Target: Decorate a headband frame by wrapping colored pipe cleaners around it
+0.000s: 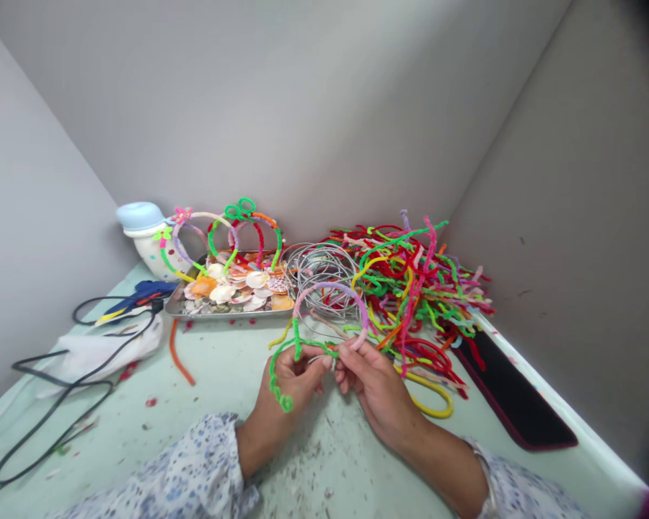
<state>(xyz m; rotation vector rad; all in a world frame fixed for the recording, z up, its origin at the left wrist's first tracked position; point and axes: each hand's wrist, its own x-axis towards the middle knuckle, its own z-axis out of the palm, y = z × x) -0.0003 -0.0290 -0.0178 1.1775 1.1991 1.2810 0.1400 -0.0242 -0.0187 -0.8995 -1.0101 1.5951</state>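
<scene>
My left hand (289, 378) and my right hand (371, 382) meet over the pale green table (216, 425), both pinched on a headband (331, 290) wrapped in pink and lilac pipe cleaner. The band arches upright between them. A green pipe cleaner (281, 364) winds round its left end and trails down over my left hand, curling at its tip. My right fingers pinch the band's right end.
A heap of coloured pipe cleaners (411, 288) lies behind right, bare metal headbands (321, 268) beside it. A metal tray (227, 311) holds shells and finished headbands (238, 231). Left are a glue gun (138, 295), black cable (59, 396), white cloth, a white jar (146, 238). A dark flat case (513, 396) lies right.
</scene>
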